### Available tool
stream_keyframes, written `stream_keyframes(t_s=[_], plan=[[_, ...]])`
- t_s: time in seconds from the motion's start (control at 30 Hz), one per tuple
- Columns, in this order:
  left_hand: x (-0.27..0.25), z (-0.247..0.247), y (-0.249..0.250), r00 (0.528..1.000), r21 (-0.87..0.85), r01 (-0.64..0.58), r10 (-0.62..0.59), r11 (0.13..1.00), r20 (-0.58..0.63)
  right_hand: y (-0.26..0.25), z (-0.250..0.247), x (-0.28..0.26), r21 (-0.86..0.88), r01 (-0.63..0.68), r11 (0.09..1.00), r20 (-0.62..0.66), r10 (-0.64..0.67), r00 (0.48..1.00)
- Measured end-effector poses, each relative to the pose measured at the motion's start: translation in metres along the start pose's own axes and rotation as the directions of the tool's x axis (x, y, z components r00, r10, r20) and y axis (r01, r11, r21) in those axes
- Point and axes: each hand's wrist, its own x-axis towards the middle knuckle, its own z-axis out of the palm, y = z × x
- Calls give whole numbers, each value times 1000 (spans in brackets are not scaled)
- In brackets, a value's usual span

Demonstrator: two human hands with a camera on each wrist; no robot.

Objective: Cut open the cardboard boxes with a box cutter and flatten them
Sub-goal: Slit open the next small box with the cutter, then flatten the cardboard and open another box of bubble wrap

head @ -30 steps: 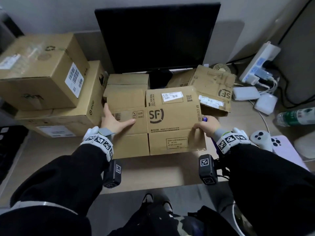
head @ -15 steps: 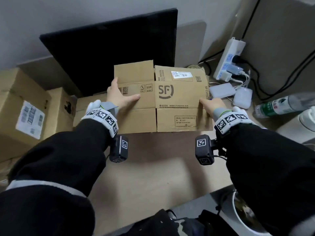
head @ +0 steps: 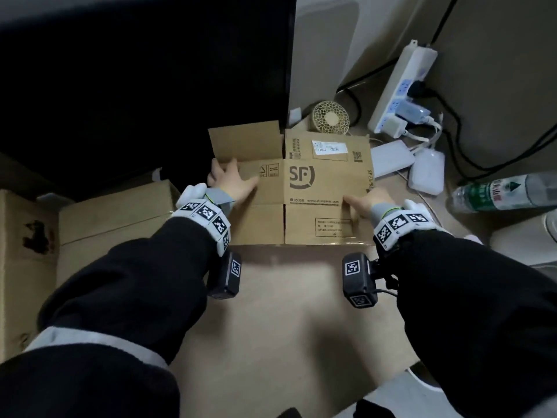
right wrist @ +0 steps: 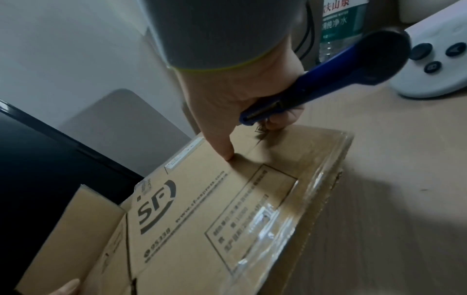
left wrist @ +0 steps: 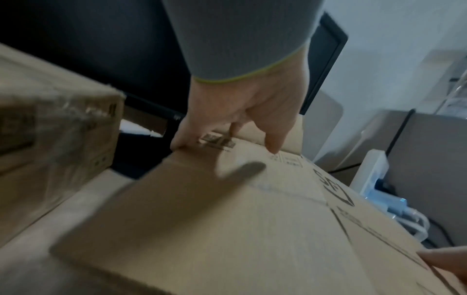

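Observation:
A flattened brown cardboard box (head: 316, 188) with an SF logo is held between both hands in front of the monitor. My left hand (head: 232, 181) grips its left edge, thumb on top and fingers curled over the edge (left wrist: 182, 143). My right hand (head: 366, 202) has its thumb (right wrist: 225, 147) pressing on the right side of the box (right wrist: 227, 209). The other fingers are curled round a blue box cutter (right wrist: 341, 73). No blade shows. The box casts a shadow on the desk (head: 286, 312) below its near edge.
A black monitor (head: 144, 79) stands right behind the box. Closed cardboard boxes (head: 114, 215) sit at the left. To the right are a small round fan (head: 331, 117), a power strip (head: 401, 86) with cables, white chargers (head: 426, 173), a water bottle (head: 506, 191) and a white controller (right wrist: 434, 59).
Both hands have kept their hold and carried the flattened box off the other flat cardboard, to the right and up toward the monitor. The head view has swung right and closer.

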Motion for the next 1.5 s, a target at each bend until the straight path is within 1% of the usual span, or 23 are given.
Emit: stream_keyframes(t_s=[0.07, 0.13, 0.23, 0.33, 0.4, 0.47, 0.53, 0.6, 0.63, 0.7, 0.77, 0.83, 0.87, 0.93, 1.0, 1.07, 1.1, 1.17, 1.23, 1.3, 1.37, 1.4, 1.5], plan=[[4, 16, -14, 987, 19, 59, -61, 998, 146, 6, 12, 5, -71, -51, 996, 30, 54, 998], [3, 27, -24, 974, 51, 80, -89, 996, 209, 10, 21, 6, -87, -58, 995, 30, 60, 998], [1, 35, -27, 980, 164, 29, -60, 986, 192, 16, 29, 6, -117, -42, 992, 2, 42, 999], [-9, 43, -30, 985, 244, 36, -76, 969, 155, 21, 31, 6, -192, -42, 981, 4, 43, 999], [-18, 48, -34, 983, 274, 47, -93, 961, 158, 24, 28, 6, -224, -55, 973, 0, 56, 998], [-29, 49, -40, 979, 256, 77, -121, 963, 161, 31, 22, 2, -269, -73, 960, 22, 82, 996], [-41, 47, -50, 972, 208, 134, -169, 969, 163, 41, 20, -2, -303, -72, 950, 44, 90, 995], [-50, 50, -61, 957, 209, 187, -226, 960, 182, 46, 25, -4, -233, -70, 970, 4, 73, 997], [-59, 48, -65, 952, 221, 205, -247, 954, 182, 45, 27, -8, -235, -55, 970, -19, 52, 998], [-69, 45, -67, 948, 242, 220, -266, 945, 173, 38, 29, -18, -304, -67, 950, -61, 50, 997], [-76, 37, -63, 950, 277, 213, -264, 937, 165, 27, 30, -30, -316, -70, 946, -106, 38, 994], [-81, 27, -56, 957, 308, 189, -245, 932, 155, 18, 31, -43, -295, -53, 954, -110, 21, 994], [-83, 20, -52, 963, 296, 170, -222, 940, 151, 15, 31, -49, -278, -34, 960, -107, 4, 994], [-83, 8, -44, 978, 223, 116, -151, 968, 147, 7, 33, -55, -275, 31, 961, -87, -57, 995], [-87, -10, -38, 994, 134, 22, -36, 991, 106, -3, 34, -65, -264, 144, 954, -60, -165, 984], [-93, -32, -37, 996, 68, -92, 91, 993, 21, -17, 38, -75, -235, 278, 931, 3, -285, 958], [-95, -43, -38, 991, 49, -132, 133, 990, -26, -25, 40, -82, -216, 346, 913, 37, -347, 937], [-102, -67, -50, 983, 39, -136, 140, 990, -119, -41, 51, -98, -161, 478, 864, 114, -465, 878], [-107, -85, -69, 982, 54, -60, 69, 997, -177, -54, 65, -113, -115, 556, 823, 185, -532, 826], [-108, -94, -89, 980, 55, 48, -37, 997, -195, -62, 78, -124, -114, 592, 798, 251, -554, 794], [-112, -98, -117, 969, 35, 160, -150, 987, -194, -69, 97, -134, -101, 625, 774, 360, -557, 749], [-113, -98, -127, 965, 33, 192, -183, 981, -188, -71, 103, -137, -105, 638, 763, 396, -556, 730], [-111, -93, -153, 951, 32, 279, -272, 960, -144, -77, 124, -144, -144, 658, 739, 470, -534, 703]])
